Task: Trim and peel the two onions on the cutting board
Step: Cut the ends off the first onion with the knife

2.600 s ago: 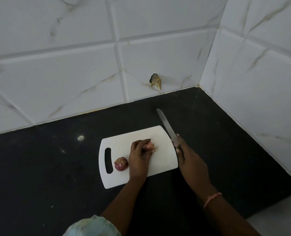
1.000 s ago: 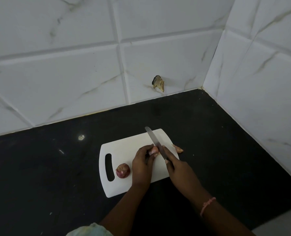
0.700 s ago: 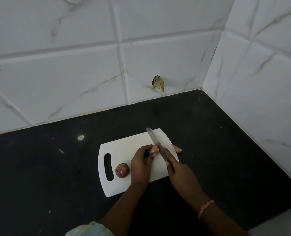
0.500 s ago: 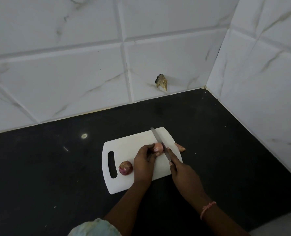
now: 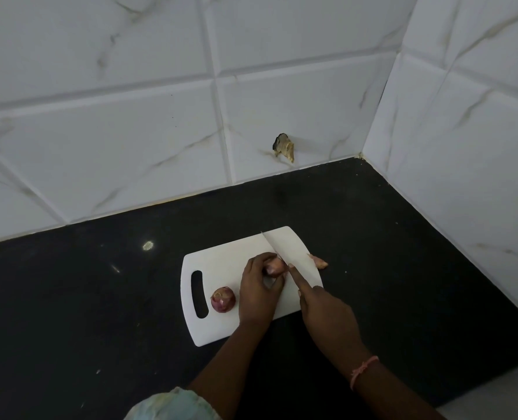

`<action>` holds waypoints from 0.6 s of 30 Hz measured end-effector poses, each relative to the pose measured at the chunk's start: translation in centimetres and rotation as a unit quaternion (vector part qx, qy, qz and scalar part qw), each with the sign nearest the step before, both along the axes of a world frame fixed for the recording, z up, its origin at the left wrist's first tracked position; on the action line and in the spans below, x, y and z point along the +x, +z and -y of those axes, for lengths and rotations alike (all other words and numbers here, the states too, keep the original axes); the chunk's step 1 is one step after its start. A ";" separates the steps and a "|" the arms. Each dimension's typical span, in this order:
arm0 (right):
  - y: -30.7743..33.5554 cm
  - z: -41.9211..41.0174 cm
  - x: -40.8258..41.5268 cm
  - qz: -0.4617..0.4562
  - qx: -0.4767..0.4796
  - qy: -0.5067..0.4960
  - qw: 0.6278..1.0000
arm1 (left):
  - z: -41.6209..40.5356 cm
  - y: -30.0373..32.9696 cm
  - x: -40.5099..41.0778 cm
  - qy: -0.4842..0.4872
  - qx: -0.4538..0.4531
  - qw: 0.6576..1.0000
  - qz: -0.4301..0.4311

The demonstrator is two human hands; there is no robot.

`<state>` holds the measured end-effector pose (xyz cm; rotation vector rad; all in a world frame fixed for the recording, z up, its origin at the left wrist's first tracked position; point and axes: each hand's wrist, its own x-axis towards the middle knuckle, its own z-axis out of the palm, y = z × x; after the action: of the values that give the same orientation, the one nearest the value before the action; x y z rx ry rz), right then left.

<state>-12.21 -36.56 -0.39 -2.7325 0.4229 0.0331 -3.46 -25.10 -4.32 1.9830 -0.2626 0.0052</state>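
Onion [image 5: 274, 266] held on the cutting board [image 5: 221, 262].
Left hand [image 5: 259, 291] grips it with curled fingers; right hand [image 5: 324, 310] grips the knife [image 5: 277, 248] against it.

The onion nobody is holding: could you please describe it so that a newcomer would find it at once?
On the black counter lies a white cutting board with a handle slot at its left end. The loose onion sits just right of that slot, round and purple-skinned, untouched, while the other onion is gripped beside the knife.
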 end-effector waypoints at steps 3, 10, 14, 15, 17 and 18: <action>-0.1 0.3 -0.1 0.009 0.025 -0.013 1.000 | -0.1 -0.2 0.0 0.018 -0.024 0.999 -0.012; 0.3 0.6 -0.6 0.072 0.074 -0.066 0.992 | -0.5 0.0 -0.2 0.039 -0.071 0.996 -0.035; 0.8 1.2 -0.5 0.104 0.051 -0.067 0.991 | -0.6 0.1 -0.3 0.041 -0.067 0.997 -0.023; 0.9 1.2 -0.4 0.115 0.058 -0.072 0.989 | -0.6 0.2 -0.3 0.042 -0.063 0.997 -0.022; 1.0 1.3 -0.2 0.128 0.071 -0.084 0.986 | -0.6 0.4 -0.3 0.047 -0.055 0.997 -0.021; 0.9 1.3 -0.1 0.121 0.077 -0.088 0.986 | -0.5 0.4 -0.3 0.048 -0.055 0.997 -0.021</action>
<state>-12.29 -37.87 0.52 -2.4975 0.5642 -0.2973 -3.73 -24.59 -3.89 1.8827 -0.1372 0.0398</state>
